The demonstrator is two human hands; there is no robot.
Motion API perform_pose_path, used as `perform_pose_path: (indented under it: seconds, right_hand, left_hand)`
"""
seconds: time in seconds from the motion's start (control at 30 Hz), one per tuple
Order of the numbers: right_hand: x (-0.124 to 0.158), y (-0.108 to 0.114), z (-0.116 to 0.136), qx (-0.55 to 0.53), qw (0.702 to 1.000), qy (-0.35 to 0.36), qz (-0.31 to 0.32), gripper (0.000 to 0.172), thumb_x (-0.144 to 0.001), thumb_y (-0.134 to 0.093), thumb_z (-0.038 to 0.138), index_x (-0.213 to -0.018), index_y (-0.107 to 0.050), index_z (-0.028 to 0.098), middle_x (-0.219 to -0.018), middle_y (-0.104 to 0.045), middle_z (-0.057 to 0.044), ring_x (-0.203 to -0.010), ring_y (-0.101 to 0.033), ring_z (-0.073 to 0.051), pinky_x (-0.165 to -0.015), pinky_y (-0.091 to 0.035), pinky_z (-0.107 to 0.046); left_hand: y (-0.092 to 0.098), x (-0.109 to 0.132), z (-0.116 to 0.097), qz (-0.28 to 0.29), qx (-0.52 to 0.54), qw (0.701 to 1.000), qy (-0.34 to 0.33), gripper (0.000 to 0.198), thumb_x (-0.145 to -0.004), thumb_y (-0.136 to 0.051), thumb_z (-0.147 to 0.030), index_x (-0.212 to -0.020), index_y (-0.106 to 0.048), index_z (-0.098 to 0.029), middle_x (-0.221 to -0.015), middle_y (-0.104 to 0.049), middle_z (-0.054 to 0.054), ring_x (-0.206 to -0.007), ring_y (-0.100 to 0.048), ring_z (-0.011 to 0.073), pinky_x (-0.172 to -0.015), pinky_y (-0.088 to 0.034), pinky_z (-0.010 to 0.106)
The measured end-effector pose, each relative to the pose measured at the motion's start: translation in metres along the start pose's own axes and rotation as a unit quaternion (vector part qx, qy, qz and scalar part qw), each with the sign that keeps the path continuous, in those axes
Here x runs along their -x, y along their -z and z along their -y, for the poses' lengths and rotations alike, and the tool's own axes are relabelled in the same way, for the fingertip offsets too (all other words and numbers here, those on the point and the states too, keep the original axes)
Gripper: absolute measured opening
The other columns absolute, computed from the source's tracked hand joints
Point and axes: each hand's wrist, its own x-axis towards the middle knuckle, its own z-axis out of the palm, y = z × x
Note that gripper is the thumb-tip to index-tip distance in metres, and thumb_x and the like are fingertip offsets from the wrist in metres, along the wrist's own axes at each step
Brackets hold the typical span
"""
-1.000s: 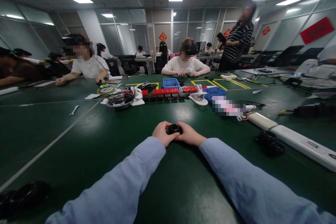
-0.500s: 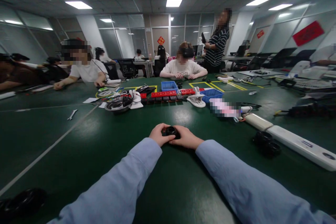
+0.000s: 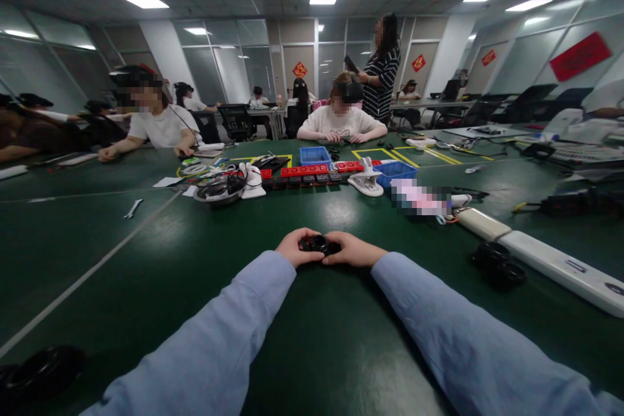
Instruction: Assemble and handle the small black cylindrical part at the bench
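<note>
Both my hands meet in the middle of the green table (image 3: 146,260), just above its surface. Between them is a small black round part (image 3: 320,244) with a ring-shaped top. My left hand (image 3: 294,247) curls its fingers round the part's left side. My right hand (image 3: 351,250) grips the right side, fingers closed on it. Light blue sleeves cover both forearms.
Black round parts (image 3: 498,264) lie to the right, by a long white bar (image 3: 546,253). More black parts (image 3: 39,370) sit at the near left edge. Red blocks (image 3: 312,170), blue bins (image 3: 316,155), a metal bowl (image 3: 217,190) and a wrench (image 3: 132,208) lie farther off. Several people sit around; one stands behind.
My hands stay closed on the black part, turning it slightly. The standing person in the striped top has walked left behind the seated one.
</note>
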Motion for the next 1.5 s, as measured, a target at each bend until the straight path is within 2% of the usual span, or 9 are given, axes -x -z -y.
perform_pose_path:
  seconds: [0.6, 0.8, 0.9, 1.03, 1.1, 1.2, 1.3, 1.4, 1.5]
  right_hand:
    - [-0.002, -0.004, -0.004, -0.054, 0.998, -0.016, -0.010, 0.034, -0.059, -0.062, 0.029, -0.088, -0.052, 0.013, -0.075, -0.054, 0.000, -0.066, -0.048, -0.011, -0.060, -0.038, -0.023]
    - [-0.003, -0.007, -0.006, -0.020, 0.999, -0.027, -0.039, 0.037, -0.055, -0.063, 0.036, -0.082, -0.050, 0.014, -0.071, -0.052, 0.001, -0.064, -0.047, -0.010, -0.056, -0.035, -0.021]
    - [-0.005, -0.013, -0.005, 0.049, 0.993, -0.061, -0.092, 0.039, -0.053, -0.064, 0.041, -0.077, -0.048, 0.015, -0.068, -0.050, 0.001, -0.062, -0.046, -0.011, -0.052, -0.032, -0.020]
    - [-0.011, -0.025, 0.000, 0.167, 0.959, -0.126, -0.191, 0.033, -0.057, -0.060, 0.038, -0.076, -0.047, 0.015, -0.069, -0.052, -0.002, -0.061, -0.046, -0.012, -0.050, -0.028, -0.021]
    - [-0.012, -0.029, 0.004, 0.199, 0.948, -0.138, -0.209, 0.029, -0.059, -0.058, 0.035, -0.077, -0.048, 0.015, -0.070, -0.053, -0.003, -0.063, -0.047, -0.013, -0.052, -0.029, -0.022]
    - [-0.011, -0.029, 0.007, 0.176, 0.956, -0.114, -0.203, 0.038, -0.059, -0.059, 0.039, -0.087, -0.049, 0.016, -0.079, -0.055, -0.005, -0.071, -0.050, -0.015, -0.058, -0.033, -0.024]
    - [-0.006, -0.021, 0.006, 0.113, 0.978, -0.059, -0.166, 0.054, -0.055, -0.062, 0.042, -0.100, -0.047, 0.018, -0.092, -0.055, -0.005, -0.081, -0.050, -0.017, -0.067, -0.036, -0.027]
    - [-0.003, -0.010, 0.002, 0.058, 0.995, -0.012, -0.084, 0.046, -0.057, -0.063, 0.037, -0.097, -0.052, 0.017, -0.091, -0.056, -0.004, -0.082, -0.051, -0.016, -0.070, -0.037, -0.028]
    - [-0.002, -0.003, -0.002, 0.003, 1.000, 0.012, -0.022, 0.039, -0.061, -0.061, 0.031, -0.095, -0.054, 0.014, -0.087, -0.057, -0.003, -0.078, -0.052, -0.015, -0.068, -0.039, -0.026]
  left_hand:
    - [-0.001, 0.000, 0.000, -0.009, -0.007, 1.000, -0.005, 0.043, -0.051, -0.068, -0.024, -0.089, -0.054, -0.010, -0.079, -0.057, 0.004, -0.067, -0.049, 0.0117, -0.062, -0.038, 0.024]
    - [-0.002, 0.000, 0.000, -0.020, -0.021, 1.000, -0.005, 0.041, -0.050, -0.068, -0.025, -0.087, -0.054, -0.012, -0.077, -0.057, 0.003, -0.069, -0.049, 0.0124, -0.063, -0.039, 0.025]
    - [-0.007, 0.000, 0.002, -0.060, -0.050, 0.997, 0.001, 0.041, -0.050, -0.068, -0.028, -0.085, -0.055, -0.013, -0.078, -0.056, 0.003, -0.070, -0.050, 0.0133, -0.064, -0.041, 0.026]
    - [-0.018, 0.000, 0.001, -0.179, -0.127, 0.976, 0.000, 0.040, -0.051, -0.067, -0.033, -0.084, -0.054, -0.014, -0.081, -0.053, 0.004, -0.073, -0.050, 0.0148, -0.066, -0.042, 0.028]
    - [-0.020, 0.000, 0.001, -0.204, -0.150, 0.967, -0.009, 0.038, -0.052, -0.066, -0.034, -0.083, -0.054, -0.014, -0.081, -0.052, 0.004, -0.074, -0.050, 0.0154, -0.066, -0.042, 0.028]
    - [-0.018, -0.001, 0.003, -0.174, -0.131, 0.976, -0.019, 0.038, -0.053, -0.065, -0.032, -0.084, -0.054, -0.014, -0.081, -0.052, 0.004, -0.073, -0.049, 0.0143, -0.065, -0.042, 0.026]
    - [-0.010, -0.001, 0.004, -0.109, -0.089, 0.990, -0.019, 0.039, -0.053, -0.066, -0.030, -0.086, -0.054, -0.014, -0.079, -0.053, 0.003, -0.070, -0.048, 0.0130, -0.062, -0.040, 0.025]
    - [-0.004, -0.001, 0.003, -0.044, -0.039, 0.998, -0.009, 0.041, -0.052, -0.066, -0.027, -0.089, -0.054, -0.013, -0.078, -0.054, 0.003, -0.067, -0.047, 0.0118, -0.058, -0.038, 0.023]
    - [-0.002, -0.001, 0.001, -0.015, -0.015, 1.000, 0.003, 0.042, -0.052, -0.066, -0.024, -0.089, -0.053, -0.011, -0.076, -0.055, 0.003, -0.064, -0.045, 0.0106, -0.057, -0.035, 0.022]
